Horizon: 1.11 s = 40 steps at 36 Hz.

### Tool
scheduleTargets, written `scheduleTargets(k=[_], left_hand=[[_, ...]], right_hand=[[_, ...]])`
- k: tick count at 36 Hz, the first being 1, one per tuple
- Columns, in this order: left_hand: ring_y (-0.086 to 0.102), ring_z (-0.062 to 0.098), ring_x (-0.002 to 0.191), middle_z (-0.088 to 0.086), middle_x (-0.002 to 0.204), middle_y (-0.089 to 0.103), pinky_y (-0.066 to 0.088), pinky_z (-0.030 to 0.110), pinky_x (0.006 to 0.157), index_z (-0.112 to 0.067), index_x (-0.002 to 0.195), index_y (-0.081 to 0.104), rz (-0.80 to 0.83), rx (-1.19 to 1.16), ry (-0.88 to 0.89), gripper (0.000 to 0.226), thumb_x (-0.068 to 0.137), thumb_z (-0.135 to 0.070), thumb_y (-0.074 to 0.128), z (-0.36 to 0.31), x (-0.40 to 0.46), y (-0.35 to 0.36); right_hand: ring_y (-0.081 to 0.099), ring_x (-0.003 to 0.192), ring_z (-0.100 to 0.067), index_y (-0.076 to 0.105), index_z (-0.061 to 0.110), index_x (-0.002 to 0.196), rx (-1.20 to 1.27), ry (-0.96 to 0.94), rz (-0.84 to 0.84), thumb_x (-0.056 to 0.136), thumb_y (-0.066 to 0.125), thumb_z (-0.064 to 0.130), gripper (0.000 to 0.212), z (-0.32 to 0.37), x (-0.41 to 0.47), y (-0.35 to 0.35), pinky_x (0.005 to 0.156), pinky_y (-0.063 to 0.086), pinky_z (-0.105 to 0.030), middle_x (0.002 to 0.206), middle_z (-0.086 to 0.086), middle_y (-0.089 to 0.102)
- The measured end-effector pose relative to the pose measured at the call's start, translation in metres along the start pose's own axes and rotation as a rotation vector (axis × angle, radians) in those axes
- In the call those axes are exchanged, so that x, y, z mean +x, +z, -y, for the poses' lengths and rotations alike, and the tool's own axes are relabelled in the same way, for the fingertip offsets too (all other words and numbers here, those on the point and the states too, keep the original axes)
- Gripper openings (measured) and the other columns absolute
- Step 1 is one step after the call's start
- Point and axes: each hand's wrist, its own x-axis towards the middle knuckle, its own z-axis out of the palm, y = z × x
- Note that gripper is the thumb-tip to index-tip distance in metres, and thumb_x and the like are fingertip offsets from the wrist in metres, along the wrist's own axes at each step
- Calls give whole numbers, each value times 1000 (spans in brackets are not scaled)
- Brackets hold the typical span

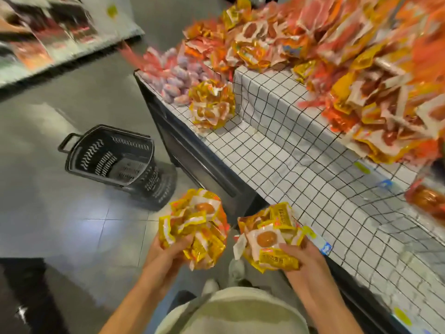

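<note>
My left hand [168, 249] grips a bunch of yellow snack packets [195, 225] with a brown egg-like piece showing through a clear window. My right hand [301, 254] holds a second bunch of the same yellow packets [269, 237], thumb laid over the lowest packet. Both bunches hang over the floor, just left of the display bin's front edge. A small heap of matching yellow packets [212, 104] lies in the bin on its checked lining [289, 141].
A black shopping basket [113, 157] stands on the grey tiled floor to the left. The bin's black front rail [192, 153] runs diagonally. Orange and red packets [361, 56] are piled at the back right, pink ones [173, 78] at the far end. Another shelf [48, 32] is upper left.
</note>
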Motion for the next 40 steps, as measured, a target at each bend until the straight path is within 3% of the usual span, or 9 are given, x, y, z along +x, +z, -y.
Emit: scheduleTargets(k=[3,9,13,19,23,25,29,32,40], left_hand=[[64,42,116,20,126,67,48,61,97,-19,125,63,-25,-18,-9,47,83,2,68,-9,15,6],[72,33,89,25,118,69,59,42,62,-11,130,58,-66,-1,28,57,76,-1,74,-37,55,23],[71,35,95,22,116,71,60,46,73,-20,117,68,-87,-13,78,48,74,-1,74,-63,88,43],[71,38,101,21,120,70,61,46,71,-17,125,63,-86,2,129,56,72,-4,78,-106,141,79],[73,35,90,18,113,73,60,52,69,-17,118,67,-72,33,157,49,72,-4,76,-135,176,102],[72,31,80,16,109,73,59,44,60,-16,123,64,-44,42,179,51,74,-7,76,-152,191,115],[64,42,91,27,116,68,47,57,77,-16,113,69,26,69,176,41,74,-7,74,-185,228,130],[64,44,101,28,121,66,45,66,88,-9,123,63,92,121,166,47,77,-4,69,-212,264,137],[70,28,102,11,124,69,60,39,74,-11,135,57,431,175,112,59,81,-23,77,-280,365,137]], right_hand=[[66,117,-43,57,7,136,-32,11,20,74,67,-3,63,16,22,8,104,46,-59,126,-24,68],[66,110,-49,59,6,132,9,14,33,68,62,-13,67,47,84,23,77,61,-55,117,-26,71],[64,114,-49,55,5,136,54,38,38,69,61,-16,71,72,120,36,76,61,-55,122,-26,69],[73,99,-43,54,6,135,21,82,34,66,66,-13,72,109,166,54,68,63,-53,112,-22,74],[74,97,-40,54,6,134,18,77,44,71,65,-13,67,125,187,68,62,62,-47,112,-22,74],[75,94,-39,55,6,133,25,70,37,69,64,-14,67,131,197,74,61,63,-48,108,-21,75],[71,104,-44,54,10,138,50,51,-5,67,64,-14,75,133,218,84,73,62,-55,116,-23,72],[68,104,-53,55,11,136,72,55,-65,67,68,-11,74,134,226,93,57,60,-51,118,-27,71],[75,93,-38,65,19,123,172,-32,-265,67,67,-13,65,116,242,126,63,62,-49,110,-18,76]])
